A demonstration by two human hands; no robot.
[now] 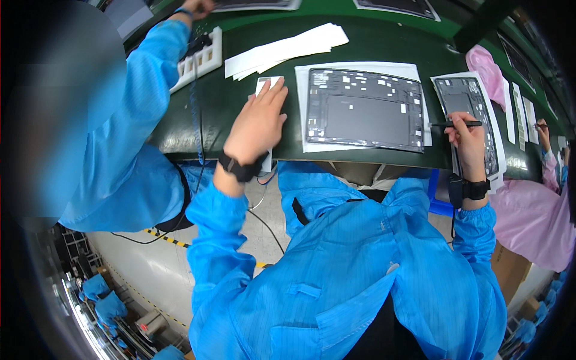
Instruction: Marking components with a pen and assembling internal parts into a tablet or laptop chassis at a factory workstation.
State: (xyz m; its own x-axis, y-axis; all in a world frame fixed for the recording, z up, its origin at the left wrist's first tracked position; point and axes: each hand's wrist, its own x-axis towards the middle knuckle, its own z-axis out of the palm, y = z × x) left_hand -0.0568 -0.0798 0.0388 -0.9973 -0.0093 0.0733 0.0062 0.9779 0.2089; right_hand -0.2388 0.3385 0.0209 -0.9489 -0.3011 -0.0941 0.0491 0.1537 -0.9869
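Observation:
My left hand (257, 127) lies flat, fingers stretched out, on a narrow white paper strip (267, 163) at the table's front edge. It covers most of the strip. In my right hand (468, 141) is a pair of slim black tweezers (447, 124), held like a pen and pointing left. Their tip is beside the right edge of a dark grey tablet housing (367, 114), dotted with small white pieces. A white sheet (303, 96) lies under this housing. A second similar housing (462, 90) rests beneath and beyond my right hand.
White paper strips (291, 51) lie fanned out at the back. At left, a co-worker's blue sleeve (147, 72) reaches over the table near a white slotted holder (210, 57). Pink cloth (486, 72) and another person's hand (543, 133) are on the right.

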